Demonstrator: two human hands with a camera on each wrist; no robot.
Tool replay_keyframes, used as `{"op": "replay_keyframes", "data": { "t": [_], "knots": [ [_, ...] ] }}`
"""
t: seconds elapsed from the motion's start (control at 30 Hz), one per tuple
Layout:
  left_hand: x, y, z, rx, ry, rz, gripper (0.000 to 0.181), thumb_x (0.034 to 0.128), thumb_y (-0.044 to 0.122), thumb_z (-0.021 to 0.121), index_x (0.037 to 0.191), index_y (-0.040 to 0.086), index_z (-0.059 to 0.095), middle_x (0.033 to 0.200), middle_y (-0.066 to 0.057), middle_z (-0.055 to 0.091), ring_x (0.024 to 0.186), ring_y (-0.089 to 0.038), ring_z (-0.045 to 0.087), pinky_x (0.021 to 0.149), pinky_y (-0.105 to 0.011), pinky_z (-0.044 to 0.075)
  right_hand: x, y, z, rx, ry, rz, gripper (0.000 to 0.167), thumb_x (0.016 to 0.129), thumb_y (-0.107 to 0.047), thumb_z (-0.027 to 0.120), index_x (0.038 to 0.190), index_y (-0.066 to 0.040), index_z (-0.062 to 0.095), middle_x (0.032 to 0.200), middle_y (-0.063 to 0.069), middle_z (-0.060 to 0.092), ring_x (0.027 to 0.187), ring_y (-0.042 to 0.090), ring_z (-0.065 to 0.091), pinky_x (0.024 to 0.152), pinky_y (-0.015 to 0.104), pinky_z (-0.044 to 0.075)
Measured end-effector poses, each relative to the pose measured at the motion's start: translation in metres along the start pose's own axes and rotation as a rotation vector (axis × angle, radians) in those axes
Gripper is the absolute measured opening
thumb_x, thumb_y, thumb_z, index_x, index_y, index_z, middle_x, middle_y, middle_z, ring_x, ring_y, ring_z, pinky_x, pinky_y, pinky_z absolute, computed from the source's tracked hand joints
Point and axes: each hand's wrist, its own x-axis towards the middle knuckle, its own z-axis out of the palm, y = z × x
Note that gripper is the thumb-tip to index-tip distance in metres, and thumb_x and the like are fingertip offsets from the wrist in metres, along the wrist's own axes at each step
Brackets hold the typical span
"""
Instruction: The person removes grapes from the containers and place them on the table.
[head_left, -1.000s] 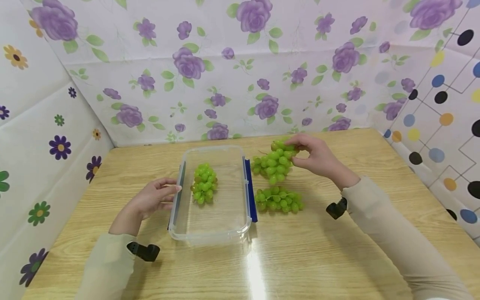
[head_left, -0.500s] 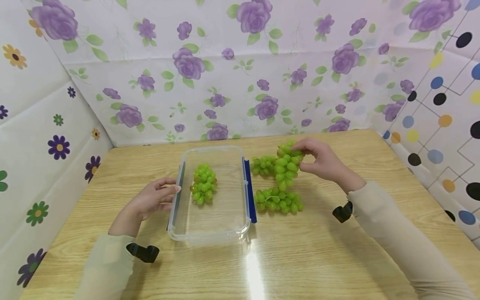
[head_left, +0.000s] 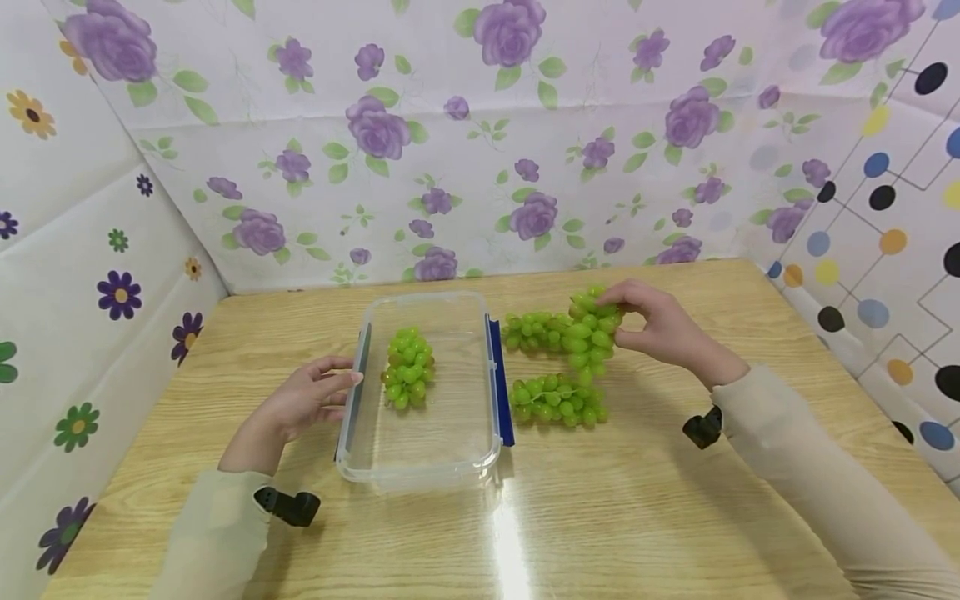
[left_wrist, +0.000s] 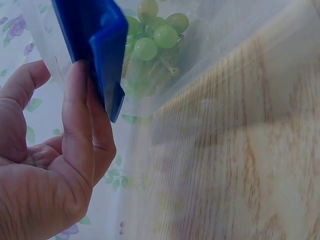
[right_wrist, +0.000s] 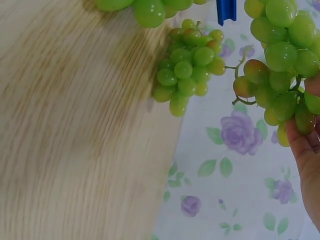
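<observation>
Four bunches of green grapes are in sight, one of them held, one boxed and two lying on the wood-grain surface. The held bunch hangs from the right hand, whose grip is clamped on its upper part, thumb and fingers pinching it from the side (the right wrist view shows a few brownish grapes and bare stem ends). In the head view it overlaps the far bunch, while the near bunch lies just in front, a pale stem along its top.

One clear container stands to the left of these, without a cover, the boxed bunch resting inside toward its left wall. It has two blue flaps, a left flap and a right flap, both hanging down along the sides. At the left one, the left hand has its digits apart, fingers touching the flap, its grip closed round nothing.

Two black devices sit at the wrists, one on each pale sleeve. Three patterned sheets surround the surface: purple roses behind, daisies left, linked dots right.
</observation>
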Motion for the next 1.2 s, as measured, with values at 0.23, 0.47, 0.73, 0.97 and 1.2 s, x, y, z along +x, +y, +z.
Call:
{"op": "replay_keyframes", "data": {
  "t": [0.23, 0.47, 0.73, 0.97, 1.2],
  "knots": [
    [0.000, -0.001, 0.000, -0.009, 0.002, -0.007, 0.058, 0.0959, 0.029, 0.056, 0.140, 0.000, 0.032, 0.116, -0.012, 0.055, 0.094, -0.016, 0.064, 0.074, -0.026, 0.055, -0.006, 0.004, -0.004, -0.051, -0.019, 0.002, 0.041, 0.074, 0.016, 0.066, 0.110, -0.001, 0.062, 0.107, 0.010, 0.062, 0.093, 0.005, 0.054, 0.082, 0.012, 0.045],
    [-0.001, -0.001, 0.000, -0.017, 0.002, -0.009, 0.060, 0.0957, 0.030, 0.057, 0.141, 0.001, 0.031, 0.114, -0.010, 0.056, 0.094, -0.015, 0.064, 0.074, -0.025, 0.055, -0.011, 0.008, -0.007, -0.093, -0.013, -0.010, 0.042, 0.072, 0.018, 0.067, 0.109, -0.002, 0.063, 0.105, 0.009, 0.063, 0.091, 0.012, 0.055, 0.079, 0.021, 0.048],
    [0.000, -0.003, 0.000, -0.016, 0.006, -0.016, 0.061, 0.0959, 0.031, 0.057, 0.142, 0.002, 0.030, 0.114, -0.009, 0.056, 0.093, -0.014, 0.063, 0.074, -0.025, 0.054, -0.017, 0.016, -0.008, -0.102, -0.055, 0.024, 0.040, 0.074, 0.016, 0.067, 0.109, -0.003, 0.063, 0.106, 0.008, 0.061, 0.092, 0.008, 0.054, 0.079, 0.027, 0.049],
    [-0.001, -0.001, 0.002, -0.026, 0.001, -0.011, 0.062, 0.0959, 0.030, 0.057, 0.142, 0.001, 0.029, 0.110, -0.006, 0.056, 0.090, -0.011, 0.063, 0.071, -0.023, 0.054, -0.022, 0.022, -0.010, -0.112, -0.098, 0.049, 0.041, 0.076, 0.015, 0.065, 0.112, -0.005, 0.063, 0.107, 0.006, 0.061, 0.090, 0.007, 0.053, 0.077, 0.028, 0.049],
    [-0.001, 0.000, 0.002, -0.039, -0.008, -0.011, 0.061, 0.0968, 0.029, 0.055, 0.143, 0.001, 0.027, 0.108, -0.002, 0.057, 0.088, -0.010, 0.063, 0.070, -0.024, 0.054, -0.028, 0.025, -0.011, -0.123, -0.133, 0.084, 0.039, 0.078, 0.013, 0.065, 0.112, -0.006, 0.063, 0.106, 0.005, 0.061, 0.090, 0.009, 0.055, 0.079, 0.036, 0.050]
  ]
}}
